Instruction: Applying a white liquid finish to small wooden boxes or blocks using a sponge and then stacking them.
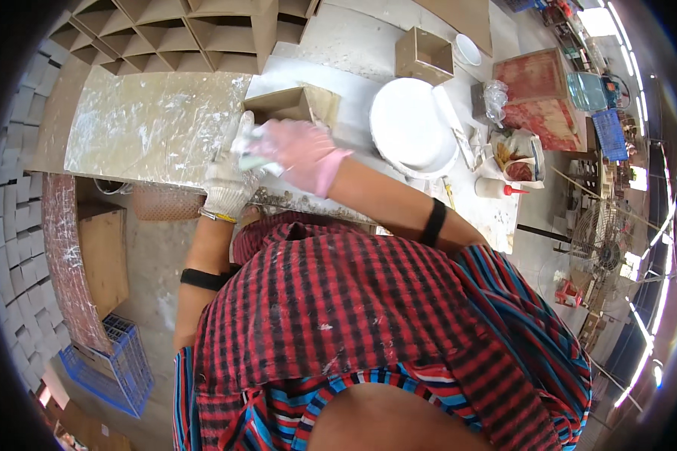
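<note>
My left hand (229,184), in a white knit glove, reaches over the table's near edge. One of its fingers points up beside the near left corner of an open brown cardboard box (278,103); whether it grips the box I cannot see. My right hand (297,152), in a pink glove, is closed in front of the box and blurred by motion. From its fingers juts a small pale green, flat-looking piece (260,163), its kind unclear. The right fingers partly cover the left hand. To the right stands a round white tub (408,124) with white contents.
Divided brown cardboard trays (180,37) stand at the far left. Another small box (424,55), a white cup (468,49), a red-capped white bottle (493,188) and a worn red box (534,98) are on the right. A blue crate (120,368) sits on the floor at left.
</note>
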Demonstrator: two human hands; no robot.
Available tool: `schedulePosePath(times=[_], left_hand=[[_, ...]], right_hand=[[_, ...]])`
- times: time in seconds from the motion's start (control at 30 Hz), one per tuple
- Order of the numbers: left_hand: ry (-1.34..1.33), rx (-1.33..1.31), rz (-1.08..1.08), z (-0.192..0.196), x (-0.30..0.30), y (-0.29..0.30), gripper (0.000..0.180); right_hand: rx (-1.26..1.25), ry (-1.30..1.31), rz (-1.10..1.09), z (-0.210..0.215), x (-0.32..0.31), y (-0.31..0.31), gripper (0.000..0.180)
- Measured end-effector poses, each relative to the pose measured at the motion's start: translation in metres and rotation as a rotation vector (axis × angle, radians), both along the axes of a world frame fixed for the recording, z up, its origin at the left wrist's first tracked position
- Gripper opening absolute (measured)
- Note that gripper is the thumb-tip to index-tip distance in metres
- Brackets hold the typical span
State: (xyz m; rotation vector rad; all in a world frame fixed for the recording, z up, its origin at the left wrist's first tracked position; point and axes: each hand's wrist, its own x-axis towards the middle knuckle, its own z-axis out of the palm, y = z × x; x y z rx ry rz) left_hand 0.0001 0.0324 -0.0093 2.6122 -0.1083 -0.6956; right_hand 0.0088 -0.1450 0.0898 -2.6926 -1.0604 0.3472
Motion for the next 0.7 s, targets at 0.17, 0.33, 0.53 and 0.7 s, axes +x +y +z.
schedulePosePath(times=[0.17, 0.33, 0.53, 0.7], left_hand=[[-0.520, -0.184, 0.013, 0.016, -0.008, -0.006, 0.087], [-0.798, -0.074, -0.193, 0.037, -0.022, -0.014, 0.081], [-0.670, 0.300, -0.594, 0.029, -0.043, -0.059, 0.050], [-0.736, 0.363, -0.583, 0.017, -0.042, -0.063, 0.053]], right_hand=[[0.011, -0.103, -0.011, -0.068, 0.001, -0.061, 0.051], [0.048, -0.168, -0.190, 0.006, 0.015, -0.069, 0.055], [0.275, -0.002, 0.317, -0.009, 0.058, 0.002, 0.041], [-0.019, 0.185, 0.239, -0.017, 0.072, 0.038, 0.038]])
